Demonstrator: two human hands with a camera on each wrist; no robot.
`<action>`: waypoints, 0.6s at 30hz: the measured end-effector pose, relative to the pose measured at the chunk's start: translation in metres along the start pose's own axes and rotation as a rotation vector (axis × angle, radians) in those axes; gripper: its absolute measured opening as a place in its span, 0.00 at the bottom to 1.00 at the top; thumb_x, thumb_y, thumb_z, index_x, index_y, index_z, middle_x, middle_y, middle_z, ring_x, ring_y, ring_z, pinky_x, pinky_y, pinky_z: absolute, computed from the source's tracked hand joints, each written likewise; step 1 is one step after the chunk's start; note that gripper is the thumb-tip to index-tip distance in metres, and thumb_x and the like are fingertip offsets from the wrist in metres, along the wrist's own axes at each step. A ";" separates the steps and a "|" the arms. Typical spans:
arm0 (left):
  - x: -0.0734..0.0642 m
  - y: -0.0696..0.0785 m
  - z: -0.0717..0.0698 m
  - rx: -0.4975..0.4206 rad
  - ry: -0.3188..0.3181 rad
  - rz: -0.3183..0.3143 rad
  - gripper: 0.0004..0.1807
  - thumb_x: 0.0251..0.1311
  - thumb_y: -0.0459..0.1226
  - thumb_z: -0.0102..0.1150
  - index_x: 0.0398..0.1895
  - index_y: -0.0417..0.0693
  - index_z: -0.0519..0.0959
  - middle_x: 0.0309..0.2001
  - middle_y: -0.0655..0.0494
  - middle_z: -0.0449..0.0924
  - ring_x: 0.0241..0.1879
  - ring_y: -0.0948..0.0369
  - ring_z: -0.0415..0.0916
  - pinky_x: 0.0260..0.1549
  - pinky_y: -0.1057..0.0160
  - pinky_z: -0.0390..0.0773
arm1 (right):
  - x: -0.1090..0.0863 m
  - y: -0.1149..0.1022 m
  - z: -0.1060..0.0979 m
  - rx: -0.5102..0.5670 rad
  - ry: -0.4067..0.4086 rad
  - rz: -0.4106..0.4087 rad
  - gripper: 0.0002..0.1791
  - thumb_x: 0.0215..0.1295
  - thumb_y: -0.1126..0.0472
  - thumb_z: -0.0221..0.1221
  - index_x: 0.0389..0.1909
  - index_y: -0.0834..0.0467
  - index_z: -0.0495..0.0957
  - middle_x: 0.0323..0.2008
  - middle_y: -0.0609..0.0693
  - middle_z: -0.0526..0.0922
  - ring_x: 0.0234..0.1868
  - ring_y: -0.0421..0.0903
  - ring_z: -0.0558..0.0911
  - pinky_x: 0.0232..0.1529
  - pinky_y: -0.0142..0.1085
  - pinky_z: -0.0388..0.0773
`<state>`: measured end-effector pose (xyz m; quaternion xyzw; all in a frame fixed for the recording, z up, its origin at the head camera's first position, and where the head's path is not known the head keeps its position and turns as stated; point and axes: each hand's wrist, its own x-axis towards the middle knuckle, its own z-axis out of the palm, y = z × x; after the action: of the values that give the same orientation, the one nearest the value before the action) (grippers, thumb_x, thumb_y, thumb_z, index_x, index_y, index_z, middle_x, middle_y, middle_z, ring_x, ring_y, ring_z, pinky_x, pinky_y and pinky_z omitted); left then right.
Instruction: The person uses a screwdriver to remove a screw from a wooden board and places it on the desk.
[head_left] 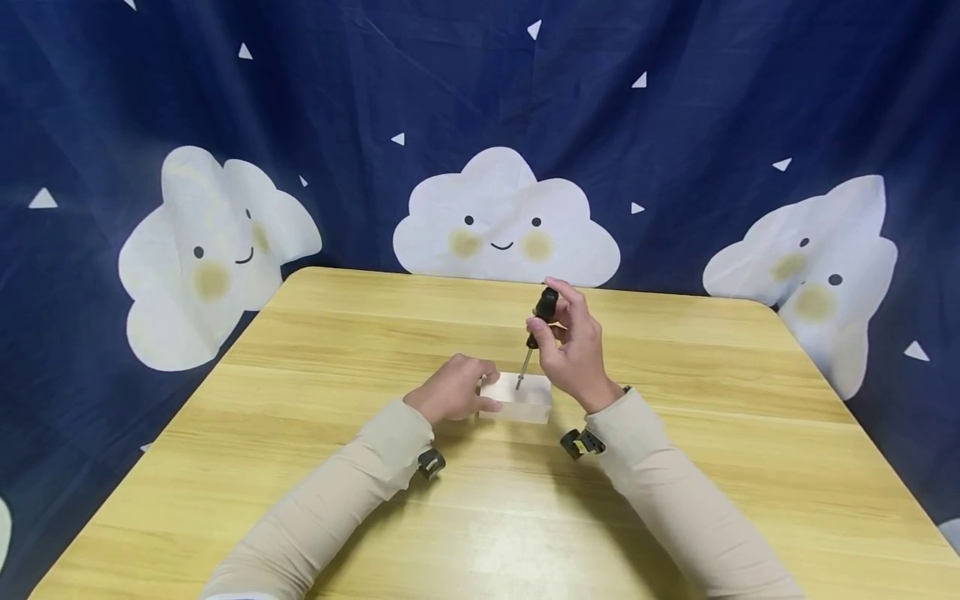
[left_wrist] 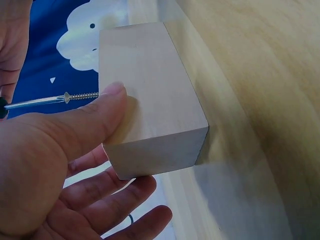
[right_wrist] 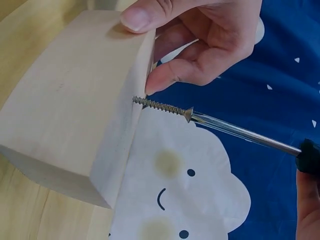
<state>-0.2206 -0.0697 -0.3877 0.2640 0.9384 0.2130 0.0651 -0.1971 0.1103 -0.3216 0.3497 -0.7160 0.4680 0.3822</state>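
A pale wooden block lies on the table. My left hand grips its left end, thumb on the near side and fingers on the far side. My right hand holds a screwdriver by its black handle from above, with the shaft slanting down to the block's top. On the screwdriver's tip sits a countersunk screw, its threaded end at the block's top face. In the left wrist view most of the screw's thread stands outside the wood.
The light wood-grain table stretches around the block on all sides. Behind it hangs a dark blue curtain printed with white clouds and triangles. Each wrist wears a dark camera mount.
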 end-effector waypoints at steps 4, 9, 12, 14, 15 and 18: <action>0.000 0.001 -0.001 0.002 -0.001 0.002 0.18 0.51 0.45 0.73 0.40 0.45 0.80 0.39 0.54 0.81 0.35 0.60 0.72 0.43 0.61 0.75 | 0.000 0.000 0.000 0.001 -0.003 -0.006 0.28 0.49 0.87 0.60 0.52 0.77 0.65 0.30 0.67 0.75 0.27 0.58 0.80 0.27 0.42 0.82; 0.001 0.001 -0.002 0.006 -0.001 0.015 0.18 0.51 0.44 0.73 0.39 0.45 0.79 0.36 0.55 0.80 0.33 0.60 0.71 0.42 0.61 0.75 | -0.007 0.020 0.003 -0.026 0.040 0.014 0.31 0.44 0.84 0.67 0.52 0.72 0.69 0.32 0.64 0.73 0.27 0.54 0.78 0.27 0.37 0.81; 0.001 0.000 -0.002 0.006 0.001 0.010 0.18 0.51 0.45 0.73 0.40 0.45 0.79 0.38 0.55 0.81 0.33 0.60 0.71 0.43 0.61 0.75 | -0.009 0.031 0.004 -0.038 0.046 0.029 0.28 0.50 0.81 0.66 0.53 0.69 0.70 0.30 0.61 0.75 0.26 0.52 0.80 0.26 0.32 0.80; 0.001 0.000 -0.001 0.006 0.003 0.008 0.18 0.51 0.45 0.73 0.39 0.46 0.79 0.37 0.55 0.81 0.33 0.60 0.71 0.43 0.61 0.75 | -0.010 0.033 0.004 -0.020 0.032 0.033 0.26 0.55 0.80 0.63 0.55 0.68 0.69 0.31 0.61 0.77 0.27 0.52 0.82 0.27 0.30 0.80; 0.001 0.000 -0.001 0.005 0.003 0.007 0.17 0.51 0.45 0.73 0.39 0.46 0.79 0.37 0.55 0.80 0.32 0.61 0.71 0.43 0.61 0.75 | -0.010 0.034 0.004 -0.007 0.028 0.029 0.25 0.56 0.80 0.62 0.55 0.69 0.69 0.32 0.62 0.78 0.27 0.52 0.82 0.28 0.30 0.80; 0.001 0.000 0.000 0.005 0.000 0.004 0.18 0.51 0.45 0.73 0.39 0.46 0.79 0.38 0.55 0.81 0.33 0.61 0.72 0.43 0.61 0.75 | -0.013 0.034 0.003 0.011 0.036 0.024 0.25 0.56 0.78 0.63 0.55 0.69 0.70 0.36 0.63 0.79 0.30 0.53 0.83 0.29 0.31 0.81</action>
<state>-0.2216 -0.0693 -0.3875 0.2661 0.9384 0.2109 0.0642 -0.2210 0.1196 -0.3471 0.3348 -0.7106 0.4824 0.3876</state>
